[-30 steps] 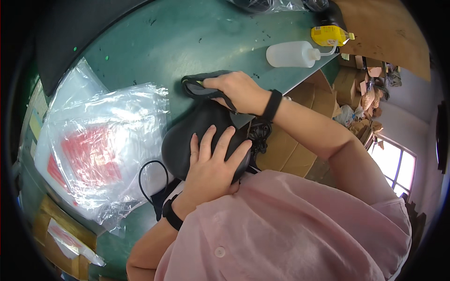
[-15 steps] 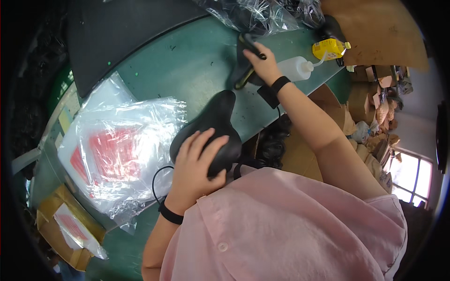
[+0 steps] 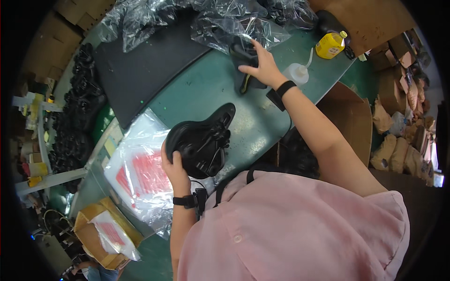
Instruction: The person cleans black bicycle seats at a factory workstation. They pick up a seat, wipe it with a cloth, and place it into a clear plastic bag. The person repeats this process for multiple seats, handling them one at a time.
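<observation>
My left hand (image 3: pixel 176 174) grips a black bicycle saddle (image 3: pixel 199 143) by its wide rear end, thumb on the near side. The saddle is turned so that its underside, with rails and clamp, shows, and its nose points up and right. Beyond it, my right hand (image 3: pixel 263 68) hovers with thumb and fingers apart over a dark item with a yellow-edged strip (image 3: pixel 245 85) on the green table. Its exact kind I cannot make out. Whether the fingertips touch it is unclear.
Clear plastic bags with red print (image 3: pixel 145 173) lie left of the saddle. A translucent squeeze bottle (image 3: pixel 296 74) and a yellow bottle (image 3: pixel 330 45) stand at the right. A black sheet (image 3: pixel 150 70) and crumpled plastic (image 3: pixel 239 28) cover the far side. An open carton (image 3: pixel 347 112) stands beside the table.
My left hand has turned the saddle over from its smooth top to its underside. My right hand has released the dark yellow-edged item and spread its fingers. The view has shifted.
</observation>
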